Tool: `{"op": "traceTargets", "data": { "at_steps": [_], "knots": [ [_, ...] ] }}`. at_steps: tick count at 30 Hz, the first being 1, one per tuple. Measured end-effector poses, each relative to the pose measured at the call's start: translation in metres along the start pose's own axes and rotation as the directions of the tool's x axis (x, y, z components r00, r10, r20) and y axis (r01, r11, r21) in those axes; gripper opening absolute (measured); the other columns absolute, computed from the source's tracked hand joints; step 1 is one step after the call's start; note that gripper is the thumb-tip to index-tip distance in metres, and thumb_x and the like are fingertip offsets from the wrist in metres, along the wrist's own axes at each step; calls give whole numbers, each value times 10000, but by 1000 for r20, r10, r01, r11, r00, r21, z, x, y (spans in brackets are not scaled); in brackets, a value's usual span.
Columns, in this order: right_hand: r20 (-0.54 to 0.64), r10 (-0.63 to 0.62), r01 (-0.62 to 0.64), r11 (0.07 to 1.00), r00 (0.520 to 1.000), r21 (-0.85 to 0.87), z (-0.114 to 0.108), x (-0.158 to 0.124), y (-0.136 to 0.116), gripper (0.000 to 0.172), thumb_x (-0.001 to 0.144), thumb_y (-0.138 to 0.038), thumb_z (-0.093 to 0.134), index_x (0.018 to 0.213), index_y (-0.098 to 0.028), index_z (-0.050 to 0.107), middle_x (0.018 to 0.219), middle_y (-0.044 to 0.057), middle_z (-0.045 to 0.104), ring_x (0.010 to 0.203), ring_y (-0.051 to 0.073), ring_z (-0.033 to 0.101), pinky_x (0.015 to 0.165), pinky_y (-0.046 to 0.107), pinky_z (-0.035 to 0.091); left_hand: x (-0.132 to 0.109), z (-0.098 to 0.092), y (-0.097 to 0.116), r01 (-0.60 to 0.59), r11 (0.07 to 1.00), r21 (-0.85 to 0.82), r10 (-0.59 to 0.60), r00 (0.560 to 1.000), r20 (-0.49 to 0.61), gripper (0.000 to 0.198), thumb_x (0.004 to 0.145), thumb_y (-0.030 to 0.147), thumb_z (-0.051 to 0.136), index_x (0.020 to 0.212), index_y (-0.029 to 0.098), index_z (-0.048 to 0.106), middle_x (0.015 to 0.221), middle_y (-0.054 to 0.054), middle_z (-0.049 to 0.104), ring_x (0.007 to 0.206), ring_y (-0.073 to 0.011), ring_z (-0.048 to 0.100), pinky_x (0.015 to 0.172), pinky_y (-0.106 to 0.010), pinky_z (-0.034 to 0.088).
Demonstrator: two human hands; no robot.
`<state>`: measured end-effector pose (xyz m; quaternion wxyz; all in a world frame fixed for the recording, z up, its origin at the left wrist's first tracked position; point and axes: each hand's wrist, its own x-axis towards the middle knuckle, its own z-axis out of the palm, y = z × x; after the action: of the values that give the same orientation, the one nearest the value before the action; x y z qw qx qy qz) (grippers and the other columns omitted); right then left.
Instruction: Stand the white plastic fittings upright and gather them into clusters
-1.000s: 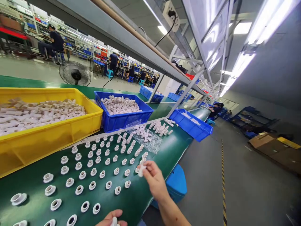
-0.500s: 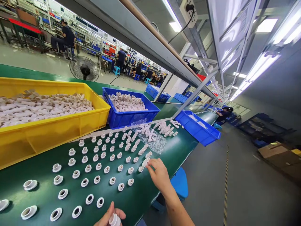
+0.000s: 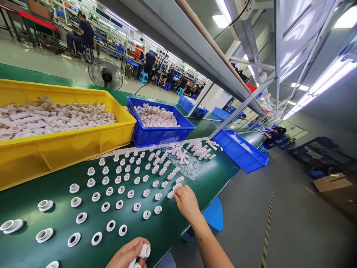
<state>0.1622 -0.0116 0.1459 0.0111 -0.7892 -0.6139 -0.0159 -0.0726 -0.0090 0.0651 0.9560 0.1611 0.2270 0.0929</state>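
Observation:
Near the bottom edge, my left hand (image 3: pixel 126 255) is closed around white plastic pipe fittings; one flanged fitting (image 3: pixel 145 251) shows its open end by the fingertips, and part of another shows below it. My right hand (image 3: pixel 187 203) reaches over the green work surface (image 3: pixel 111 253) with thumb and forefinger pinched at a white pipe fitting (image 3: pixel 170 195) near the right end of the rows. The fingers partly cover it. Rows of similar white flanged fittings (image 3: pixel 96 197) stand on the green surface, several of them stacked into taller pieces towards the right.
Behind the rows stand a yellow bin (image 3: pixel 83 143) and a blue bin (image 3: pixel 164 136), both full of white pipe pieces. Clear plastic wrap (image 3: pixel 191 171) lies near piled white fittings (image 3: pixel 178 152). Another blue bin (image 3: pixel 242 156) juts over the right edge, above a blue stool (image 3: pixel 214 216). A fan (image 3: pixel 106 74) stands beyond.
The view has shifted slightly. My left hand has come further into view and turned, showing the fitting's open end. My right hand stays at the right end of the rows, fingers drawn closer together.

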Motion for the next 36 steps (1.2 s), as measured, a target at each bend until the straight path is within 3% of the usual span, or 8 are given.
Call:
{"op": "traceTargets", "data": {
  "at_steps": [10, 13, 16, 21, 25, 28, 32, 36],
  "knots": [
    [-197, -12, 68, 958, 980, 280, -19, -18, -24, 105, 765, -203, 587, 845, -158, 536, 864, 57, 563, 827, 200, 486, 733, 294, 362, -13, 18, 13, -11, 1000, -9, 10, 998, -70, 264, 659, 350, 692, 767, 152, 555, 608, -5, 550, 424, -51, 471, 347, -129, 237],
    [-42, -306, 289, 834, 951, 470, -30, -33, -52, 154, 772, -325, 596, 842, -191, 569, 794, 8, 587, 762, 156, 518, 701, 246, 363, -11, 15, 14, -3, 1000, -1, 3, 998, -58, 300, 634, 375, 710, 721, 154, 528, 583, -1, 555, 411, -45, 456, 356, -129, 243],
    [155, -519, 367, 756, 841, 543, -29, -43, -73, 292, 727, -419, 631, 933, -222, 568, 770, -29, 604, 705, 122, 538, 643, 202, 355, -8, 10, 12, -19, 1000, 16, 19, 1000, -11, 333, 617, 398, 719, 732, 155, 523, 533, 17, 532, 377, -29, 408, 360, -132, 226],
    [317, -491, 351, 843, 811, 408, -19, -46, -84, 247, 712, -405, 631, 752, -175, 551, 715, -17, 578, 656, 123, 518, 594, 202, 339, -2, 4, 6, -77, 993, 85, 73, 996, 49, 378, 614, 447, 709, 754, 144, 529, 499, 18, 524, 402, -39, 433, 393, -138, 226],
    [391, -523, 332, 824, 757, 460, -33, -43, -81, 239, 711, -302, 628, 905, -181, 559, 825, 1, 587, 765, 143, 531, 672, 200, 378, -2, 5, 6, -59, 996, 67, 55, 997, 59, 401, 596, 460, 715, 738, 133, 532, 534, -1, 558, 433, -59, 472, 421, -158, 261],
    [297, -483, 271, 796, 824, 542, -48, -35, -69, 321, 836, -203, 463, 1156, -229, 476, 1007, 25, 555, 927, 143, 508, 800, 213, 382, -5, 7, 9, -4, 998, -70, 5, 1000, 17, 324, 613, 362, 718, 768, 133, 549, 654, -40, 613, 579, -131, 574, 466, -183, 324],
    [38, -171, 121, 820, 984, 560, -51, -11, -39, 280, 908, -197, 291, 1114, -214, 479, 982, 36, 558, 875, 135, 525, 788, 238, 405, -6, 5, 10, 102, 979, -176, -91, 993, 72, 397, 421, 57, 725, 788, 123, 588, 772, -53, 646, 792, -212, 607, 625, -233, 415],
    [-121, 34, 30, 871, 992, 490, -35, 16, -11, 208, 870, -230, 392, 1038, -193, 509, 927, 31, 591, 804, 152, 545, 729, 256, 420, -3, 2, 7, 89, 993, -83, -82, 993, 80, 379, 457, 120, 777, 781, 116, 579, 733, -62, 649, 695, -174, 617, 578, -204, 396]
  ]
}}
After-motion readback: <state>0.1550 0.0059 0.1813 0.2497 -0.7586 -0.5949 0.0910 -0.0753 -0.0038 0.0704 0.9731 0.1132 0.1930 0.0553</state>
